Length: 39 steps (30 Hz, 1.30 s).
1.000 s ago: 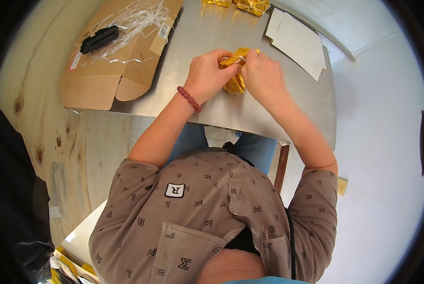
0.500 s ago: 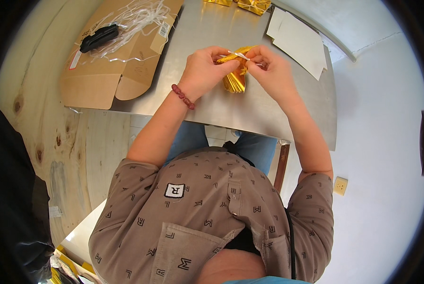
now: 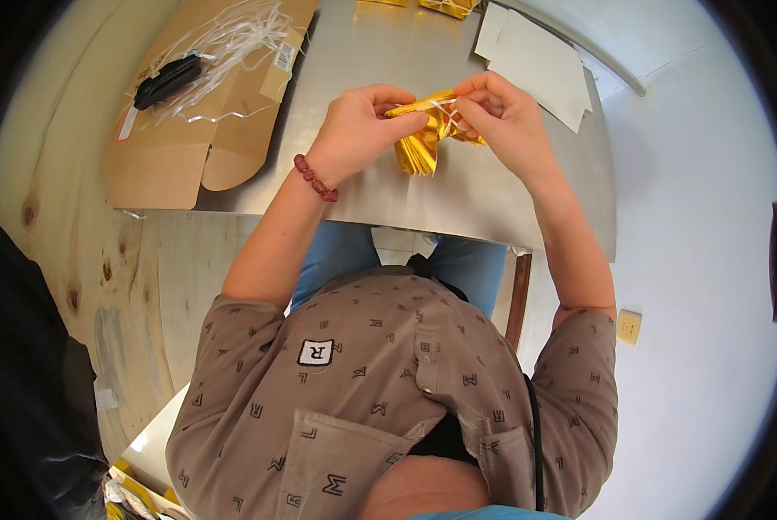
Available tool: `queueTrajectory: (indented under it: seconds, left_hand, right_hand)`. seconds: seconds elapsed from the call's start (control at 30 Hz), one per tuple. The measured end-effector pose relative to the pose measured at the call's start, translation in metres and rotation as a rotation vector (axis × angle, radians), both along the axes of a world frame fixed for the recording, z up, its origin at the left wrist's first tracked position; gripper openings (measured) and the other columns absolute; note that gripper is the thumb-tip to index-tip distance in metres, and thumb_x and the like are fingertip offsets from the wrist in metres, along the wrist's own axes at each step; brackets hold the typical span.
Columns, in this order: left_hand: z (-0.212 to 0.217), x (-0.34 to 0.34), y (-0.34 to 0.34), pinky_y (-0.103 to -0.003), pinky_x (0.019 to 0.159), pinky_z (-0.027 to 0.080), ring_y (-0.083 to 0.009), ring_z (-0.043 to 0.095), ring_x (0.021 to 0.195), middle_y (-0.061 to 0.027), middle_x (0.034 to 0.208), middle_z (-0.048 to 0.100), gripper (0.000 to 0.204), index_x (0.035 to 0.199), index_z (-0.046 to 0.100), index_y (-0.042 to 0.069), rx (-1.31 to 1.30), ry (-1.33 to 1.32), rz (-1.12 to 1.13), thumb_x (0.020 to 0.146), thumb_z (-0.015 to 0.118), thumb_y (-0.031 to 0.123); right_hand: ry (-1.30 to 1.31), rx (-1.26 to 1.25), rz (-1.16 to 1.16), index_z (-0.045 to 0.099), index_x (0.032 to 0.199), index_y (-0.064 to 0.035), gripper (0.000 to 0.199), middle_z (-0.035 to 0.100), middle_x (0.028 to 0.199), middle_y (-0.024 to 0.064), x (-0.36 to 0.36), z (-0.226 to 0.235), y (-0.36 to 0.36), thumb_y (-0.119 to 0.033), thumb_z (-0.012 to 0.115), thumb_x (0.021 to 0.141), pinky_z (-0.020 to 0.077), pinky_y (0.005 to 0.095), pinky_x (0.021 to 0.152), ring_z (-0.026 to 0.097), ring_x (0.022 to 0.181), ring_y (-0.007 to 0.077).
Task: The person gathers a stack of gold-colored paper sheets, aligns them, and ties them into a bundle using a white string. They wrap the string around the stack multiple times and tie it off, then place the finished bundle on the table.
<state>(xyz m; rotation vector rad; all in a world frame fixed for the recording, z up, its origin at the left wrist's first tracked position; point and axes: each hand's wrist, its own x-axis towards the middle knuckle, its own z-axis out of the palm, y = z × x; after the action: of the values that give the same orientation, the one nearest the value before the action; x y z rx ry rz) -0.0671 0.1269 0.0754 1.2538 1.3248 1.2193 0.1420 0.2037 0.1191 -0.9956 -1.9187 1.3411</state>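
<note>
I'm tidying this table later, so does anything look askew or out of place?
Mildly: the white ribbon strands lie tangled on the cardboard, trailing loosely, and the white sheets right of the held gold foil are stacked unevenly. I see no spill.

A black object (image 3: 168,82) lies on brown cardboard (image 3: 163,166) at left, a cream outlet (image 3: 629,327) on the right wall (image 3: 692,251).

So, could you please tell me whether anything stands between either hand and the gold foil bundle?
Nothing visible does: the left hand pinches the gold foil bundle directly, and the right hand is at its narrow middle, by the white strip crossing it. The brown cardboard lies off to the left.
</note>
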Motion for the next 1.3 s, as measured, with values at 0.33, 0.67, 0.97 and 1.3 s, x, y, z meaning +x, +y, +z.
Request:
queueTrajectory:
  seconds: [0.33,0.67,0.97,1.3]
  left_hand:
    - [0.01,0.001,-0.007,-0.025,0.085,0.056,-0.0125,0.07,0.097,-0.0102,0.109,0.074,0.037,0.121,0.066,-0.008,-0.044,0.142,-0.135,0.092,0.076,0.012]
    - [0.005,-0.005,-0.003,-0.025,0.082,0.057,-0.0131,0.07,0.097,-0.0105,0.109,0.074,0.037,0.124,0.065,-0.008,-0.041,0.089,-0.103,0.094,0.074,0.013]
    - [0.003,0.014,-0.009,-0.025,0.084,0.057,-0.0124,0.07,0.099,-0.012,0.113,0.073,0.04,0.129,0.062,-0.007,0.217,-0.348,0.151,0.094,0.075,0.009]
    - [0.007,0.022,-0.018,-0.027,0.088,0.058,-0.0148,0.069,0.104,-0.0135,0.119,0.07,0.041,0.133,0.058,-0.008,0.245,-0.428,0.155,0.096,0.071,0.005]
  right_hand:
    - [-0.083,0.477,0.012,0.067,0.111,-0.0032,0.02,0.071,0.088,0.0022,0.003,0.0,-0.006,-0.007,0.065,0.091,0.0518,0.0231,0.064,0.063,0.074,0.006]
    - [-0.031,0.304,0.195,0.069,0.105,-0.0045,0.013,0.072,0.094,0.0033,0.006,0.02,-0.014,-0.005,0.064,0.093,0.0545,0.0273,0.077,0.067,0.084,0.0098]
    - [0.16,0.854,0.033,0.067,0.103,-0.0055,0.015,0.072,0.106,0.01,-0.007,0.003,-0.044,0.002,0.066,0.09,0.053,0.0339,0.092,0.069,0.103,0.0248]
    - [0.598,0.451,-0.028,0.054,0.114,0.0001,0.01,0.066,0.109,0.0144,-0.003,-0.013,-0.051,-0.002,0.047,0.107,0.0507,0.0371,0.1,0.066,0.109,0.023]
